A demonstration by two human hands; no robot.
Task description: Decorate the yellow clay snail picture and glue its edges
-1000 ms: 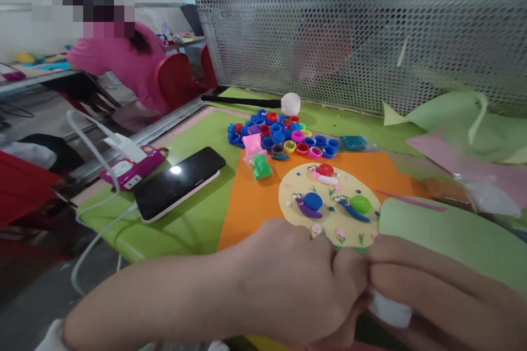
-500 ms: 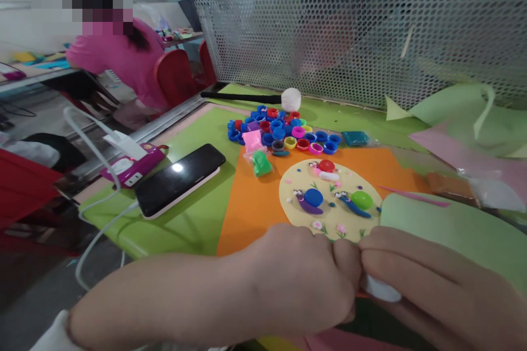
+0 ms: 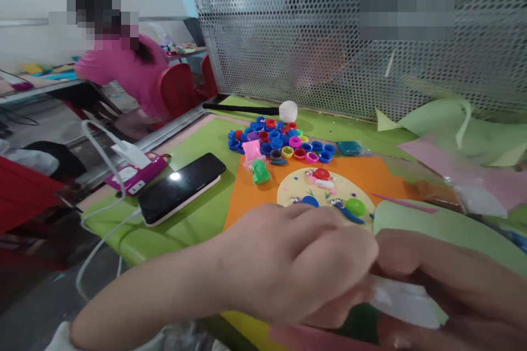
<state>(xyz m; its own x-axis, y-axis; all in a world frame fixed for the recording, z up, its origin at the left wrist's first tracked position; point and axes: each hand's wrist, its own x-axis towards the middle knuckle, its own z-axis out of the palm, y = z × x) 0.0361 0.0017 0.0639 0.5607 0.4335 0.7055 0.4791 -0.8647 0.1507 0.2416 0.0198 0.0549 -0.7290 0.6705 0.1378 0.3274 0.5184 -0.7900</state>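
Note:
My left hand (image 3: 304, 263) is closed, its fingers curled round one end of a white strip (image 3: 405, 301). On the right, my right hand (image 3: 448, 274) has its fingers bent about the same strip, close against the left. Just beyond them lies a cream oval (image 3: 288, 184) on orange paper (image 3: 242, 197). It bears clay snails with a red shell (image 3: 321, 174), a blue shell (image 3: 309, 201) and a green shell (image 3: 354, 207). My left hand hides the oval's lower part.
Several coloured bottle caps (image 3: 275, 140) lie behind the orange paper, near pink and green clay packets (image 3: 261, 171). A phone (image 3: 183, 186) and a purple power strip (image 3: 144, 173) are at left. A metal mesh (image 3: 288, 27) stands behind. A person in pink (image 3: 127, 71) sits far left.
The left hand has shifted up and right, covering more of the oval. More of the white strip shows between the hands. The view has tilted slightly.

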